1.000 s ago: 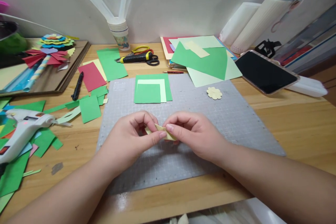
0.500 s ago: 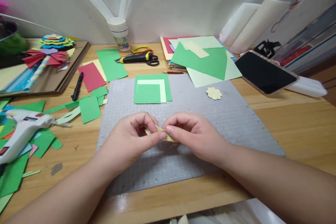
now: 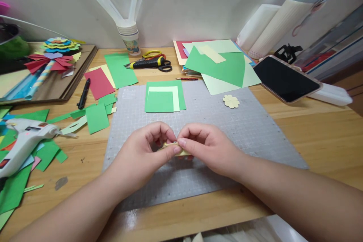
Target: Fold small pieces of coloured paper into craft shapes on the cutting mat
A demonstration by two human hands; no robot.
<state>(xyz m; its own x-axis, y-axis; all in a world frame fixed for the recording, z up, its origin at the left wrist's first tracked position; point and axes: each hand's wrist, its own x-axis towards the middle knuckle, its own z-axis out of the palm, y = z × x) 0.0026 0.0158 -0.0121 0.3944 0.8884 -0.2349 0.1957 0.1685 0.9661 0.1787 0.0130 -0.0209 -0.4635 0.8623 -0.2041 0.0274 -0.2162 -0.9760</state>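
A small piece of pale yellow paper [image 3: 183,152] is pinched between my two hands, over the middle of the grey cutting mat [image 3: 227,132]. My left hand [image 3: 147,145] grips its left part with thumb and fingertips. From the other side, my right hand [image 3: 208,147] pinches it with the thumb on top; the two thumbs nearly meet. Fingers cover most of the paper, so its full shape is hidden. Beyond the hands lie stacked green paper squares [image 3: 160,102] with a pale green one among them. A cream paper flower [image 3: 231,101] rests flat on the mat's right side.
At left, a white glue gun [image 3: 28,136] lies on green scraps [image 3: 98,118]. A black pen [image 3: 84,93], a cutter [image 3: 147,62] and scissors [image 3: 165,66] lie farther back. A paper stack [image 3: 218,68], phone [image 3: 286,78] and bottle [image 3: 283,19] occupy the back right.
The yellow paper has turned in my fingers and now shows a narrower edge. My left fingertips have shifted slightly right, closer to the right hand.
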